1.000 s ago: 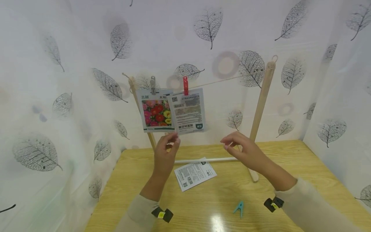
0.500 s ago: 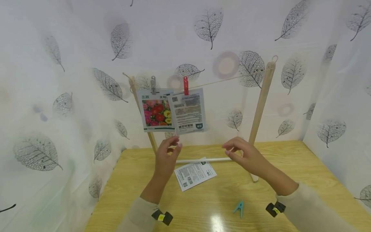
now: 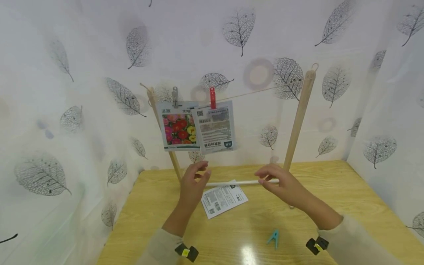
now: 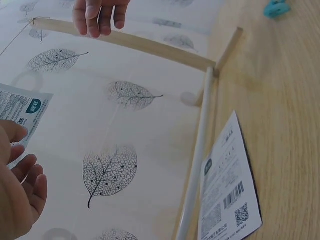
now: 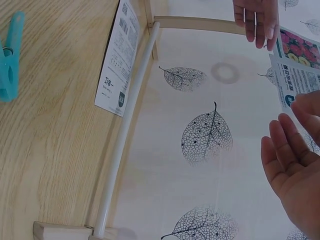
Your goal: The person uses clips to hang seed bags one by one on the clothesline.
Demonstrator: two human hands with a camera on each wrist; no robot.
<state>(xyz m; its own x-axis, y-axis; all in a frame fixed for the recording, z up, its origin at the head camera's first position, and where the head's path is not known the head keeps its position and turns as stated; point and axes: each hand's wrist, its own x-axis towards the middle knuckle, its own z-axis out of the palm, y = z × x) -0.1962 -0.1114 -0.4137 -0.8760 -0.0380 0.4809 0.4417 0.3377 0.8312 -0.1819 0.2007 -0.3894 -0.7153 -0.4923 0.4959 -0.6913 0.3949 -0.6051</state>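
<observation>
Two seed packets hang side by side from a string [image 3: 255,91]. A grey clothespin [image 3: 175,96] holds the flower-picture packet [image 3: 180,129]; a red clothespin [image 3: 212,98] holds the packet with its printed back showing [image 3: 216,128]. Below them my left hand [image 3: 192,186] hovers with loosely bent fingers, holding nothing. My right hand [image 3: 281,183] is likewise free, in front of the right wooden post [image 3: 299,114]. Between the hands, a third packet [image 3: 226,200] lies printed side up on the table. A teal clothespin [image 5: 11,60] lies nearer the front.
The string runs between the right post and a left wooden post [image 3: 174,165]. A white rod [image 3: 245,182] joins the posts low down, just above the far end of the loose packet. Leaf-patterned sheeting [image 3: 238,147] surrounds the wooden table [image 3: 149,221].
Both hands have lowered, away from the hanging packets and toward the table. The packets and clothespins have stayed in place.
</observation>
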